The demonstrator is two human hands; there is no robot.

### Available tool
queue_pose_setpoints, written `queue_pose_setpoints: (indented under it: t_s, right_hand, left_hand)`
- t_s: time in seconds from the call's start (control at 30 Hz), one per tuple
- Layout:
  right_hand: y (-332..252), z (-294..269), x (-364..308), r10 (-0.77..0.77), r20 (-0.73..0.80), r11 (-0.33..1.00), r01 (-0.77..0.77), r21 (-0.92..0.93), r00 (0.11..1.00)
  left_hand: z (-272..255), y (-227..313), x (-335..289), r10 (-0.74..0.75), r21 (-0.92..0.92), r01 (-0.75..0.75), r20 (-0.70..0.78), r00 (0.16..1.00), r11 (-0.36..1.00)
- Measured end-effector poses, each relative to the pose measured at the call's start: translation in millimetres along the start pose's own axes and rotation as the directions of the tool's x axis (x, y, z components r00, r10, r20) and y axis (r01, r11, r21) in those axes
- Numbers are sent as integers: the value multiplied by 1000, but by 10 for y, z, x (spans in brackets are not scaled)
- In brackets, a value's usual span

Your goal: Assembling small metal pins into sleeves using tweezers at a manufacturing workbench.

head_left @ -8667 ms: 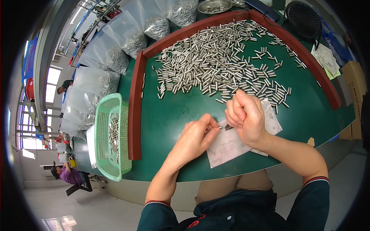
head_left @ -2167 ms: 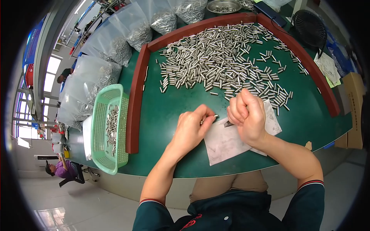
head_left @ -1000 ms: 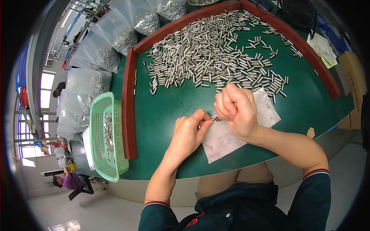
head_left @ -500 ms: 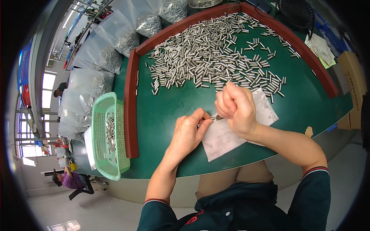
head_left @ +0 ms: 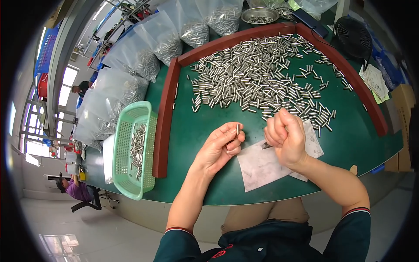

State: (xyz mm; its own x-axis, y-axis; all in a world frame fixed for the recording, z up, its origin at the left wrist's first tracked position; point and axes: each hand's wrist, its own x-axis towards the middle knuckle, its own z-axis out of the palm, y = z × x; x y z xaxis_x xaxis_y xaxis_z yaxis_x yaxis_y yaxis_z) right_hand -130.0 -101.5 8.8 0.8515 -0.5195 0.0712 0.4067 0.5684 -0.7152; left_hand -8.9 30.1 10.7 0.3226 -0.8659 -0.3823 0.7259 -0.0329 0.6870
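Between the thumb and fingers of my left hand [head_left: 221,146] stands a short shiny metal pin [head_left: 238,128], held upright. My right hand [head_left: 286,136] is a fist around a tool with a dark tip [head_left: 266,145] poking out below the fingers; its handle is hidden. Both hands are above the table, apart from each other. White paper sheets [head_left: 262,171], smudged grey, lie beneath and beside the right hand. Just beyond the hands spreads a large heap of similar metal pins [head_left: 248,74] on the green tabletop [head_left: 192,139].
Dark red rails [head_left: 163,131] fence the heap. Left of them stands a light green basket [head_left: 149,144] with some pins. Clear bags of pins [head_left: 146,63] line the far left. A metal bowl [head_left: 260,15] and black fan [head_left: 354,37] stand at the back.
My left hand has moved away from the right hand's tool and turned palm up, bringing the pin upright. The right fist still grips the tool. The whole view has shifted.
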Motion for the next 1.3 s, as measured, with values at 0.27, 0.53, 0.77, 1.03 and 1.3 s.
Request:
queue_pose_setpoints:
  t_s: [0.27, 0.53, 0.77, 1.03, 1.3]
  right_hand:
    - [7, -20, 22, -5, -7, 1000, 5, 11, 1000]
    - [-13, -10, 17, 14, -15, 1000, -14, 22, 1000]
    - [-8, -7, 7, 9, 6, 1000, -9, 17, 1000]
    - [-34, -19, -7, -2, -3, 1000, 2, -8, 1000]
    - [-3, 27, -61, 0, 36, 1000, 0, -23, 999]
  left_hand:
    - [59, 33, -6, 52, -40, -57, -116, 992, 998]
    - [171, 76, 317, 542, 965, -260, 233, 807, -28]
    - [96, 8, 428, 449, 868, -207, 421, 788, -451]
    - [250, -168, -154, 344, 959, -260, 282, 896, -110]
    - [205, -298, -158, 367, 958, -262, 288, 885, -118]
